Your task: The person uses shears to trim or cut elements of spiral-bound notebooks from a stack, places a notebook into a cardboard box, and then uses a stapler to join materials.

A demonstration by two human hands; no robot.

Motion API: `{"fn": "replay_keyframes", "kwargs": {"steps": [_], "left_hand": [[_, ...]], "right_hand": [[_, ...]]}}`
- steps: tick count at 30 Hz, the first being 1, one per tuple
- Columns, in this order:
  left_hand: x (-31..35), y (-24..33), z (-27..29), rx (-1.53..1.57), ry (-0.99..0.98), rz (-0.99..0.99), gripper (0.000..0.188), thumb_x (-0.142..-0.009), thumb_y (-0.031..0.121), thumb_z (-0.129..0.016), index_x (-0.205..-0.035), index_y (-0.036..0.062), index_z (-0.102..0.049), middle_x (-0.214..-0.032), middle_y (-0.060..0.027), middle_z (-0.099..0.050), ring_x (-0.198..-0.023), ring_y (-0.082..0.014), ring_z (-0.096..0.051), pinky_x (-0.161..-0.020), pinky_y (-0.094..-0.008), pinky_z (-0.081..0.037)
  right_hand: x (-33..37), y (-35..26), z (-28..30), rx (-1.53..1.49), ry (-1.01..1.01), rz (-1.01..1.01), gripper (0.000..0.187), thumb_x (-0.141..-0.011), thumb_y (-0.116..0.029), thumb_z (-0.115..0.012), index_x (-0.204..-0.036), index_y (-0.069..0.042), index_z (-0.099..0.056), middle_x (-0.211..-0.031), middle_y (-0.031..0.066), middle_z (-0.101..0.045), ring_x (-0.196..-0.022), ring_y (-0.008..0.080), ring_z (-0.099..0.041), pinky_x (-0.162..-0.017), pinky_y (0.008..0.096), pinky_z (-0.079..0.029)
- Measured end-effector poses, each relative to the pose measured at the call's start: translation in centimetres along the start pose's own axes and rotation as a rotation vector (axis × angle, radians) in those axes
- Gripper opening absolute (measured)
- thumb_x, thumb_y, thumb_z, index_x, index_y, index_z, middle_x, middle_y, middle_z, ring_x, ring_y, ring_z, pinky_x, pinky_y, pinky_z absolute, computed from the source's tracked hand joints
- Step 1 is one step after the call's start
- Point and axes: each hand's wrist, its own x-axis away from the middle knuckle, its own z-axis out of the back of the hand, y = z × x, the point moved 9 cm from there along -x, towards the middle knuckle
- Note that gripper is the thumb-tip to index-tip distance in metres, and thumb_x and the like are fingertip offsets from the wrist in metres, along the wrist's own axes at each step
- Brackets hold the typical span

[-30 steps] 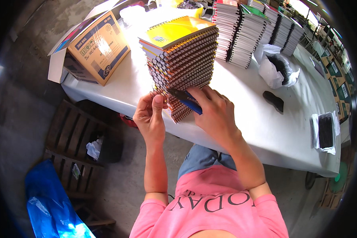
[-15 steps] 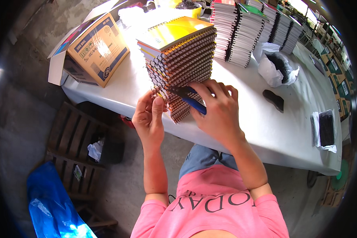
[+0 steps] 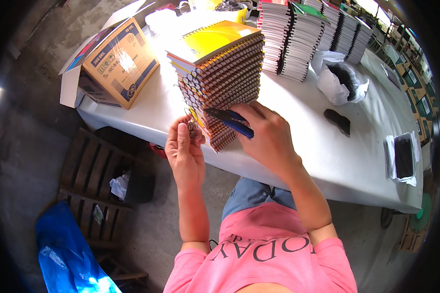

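Observation:
A tall stack of spiral-bound notebooks [image 3: 227, 73] with yellow covers stands at the table's near edge, rows of wire coils facing me. My right hand [image 3: 270, 139] is closed round blue-handled cutting pliers [image 3: 238, 127]. Their dark jaws touch or nearly touch the coil ends at the stack's lower left corner; I cannot tell whether they are closed on a wire. Just left of that corner, my left hand [image 3: 185, 151] pinches a small bunch of curled wire pieces [image 3: 193, 130] between thumb and fingers. One thin loop of wire sticks up from the bunch.
An open cardboard box [image 3: 120, 61] stands at the left of the white-covered table [image 3: 308, 161]. More bound notebooks [image 3: 298, 46] are piled at the back. Toward the right lie a white bag of dark coils [image 3: 342, 80], a dark flat object [image 3: 337, 122] and a wrapped coil bundle [image 3: 402, 157].
My left hand has drawn slightly down from the coils, and the bunch of wire pieces in it now shows. The pliers have shifted slightly left and down.

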Motion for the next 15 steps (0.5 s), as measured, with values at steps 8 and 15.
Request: {"fn": "replay_keyframes", "kwargs": {"steps": [8,15], "left_hand": [[0.8,-2.5,0.6,0.904,0.165,0.522,0.008,-0.084,0.005,-0.043,-0.090,-0.0008,-0.044,-0.086,-0.0076,-0.038,-0.078,-0.0170,-0.037,-0.067,-0.0271,-0.038],[-1.6,1.5,-0.6,0.280,-0.140,0.155,0.021,-0.091,0.027,-0.049,-0.091,0.0054,-0.048,-0.069,0.0003,-0.036,-0.060,-0.0116,-0.036,-0.047,-0.0210,-0.031]], "right_hand": [[0.0,-0.9,2.0,0.080,0.115,0.022,0.046,-0.068,-0.016,-0.072,-0.113,-0.013,-0.059,-0.099,0.0071,-0.059,-0.092,0.0252,-0.056,-0.082,0.0388,-0.037],[-0.2,-1.1,2.0,0.160,0.131,0.024,0.050,-0.064,-0.019,-0.075,-0.111,-0.015,-0.059,-0.097,0.0052,-0.058,-0.089,0.0224,-0.057,-0.080,0.0397,-0.034]]}}
